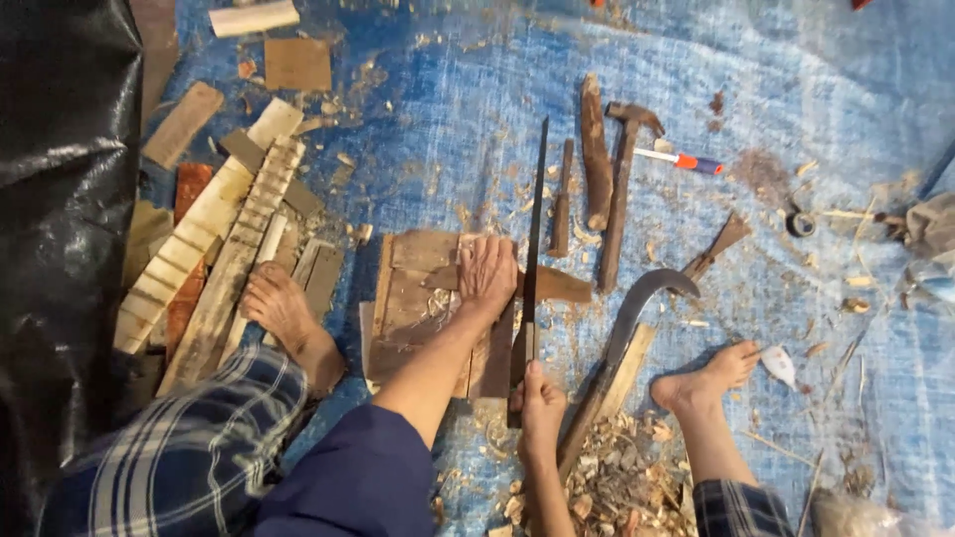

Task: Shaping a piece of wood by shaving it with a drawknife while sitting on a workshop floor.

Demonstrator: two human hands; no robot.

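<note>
Mid-cut, the left hand [486,270] lies flat on the board [418,298] while the right hand [540,400] grips the saw [533,249], probably halfway through; next needs steady strokes.

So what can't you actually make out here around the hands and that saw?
- Saw handle: wrapped by the right hand.
- Board surface: partly covered by the left hand.
- Sickle handle end: behind the right forearm.
- Grey bundle: cut off by the right edge.
</note>
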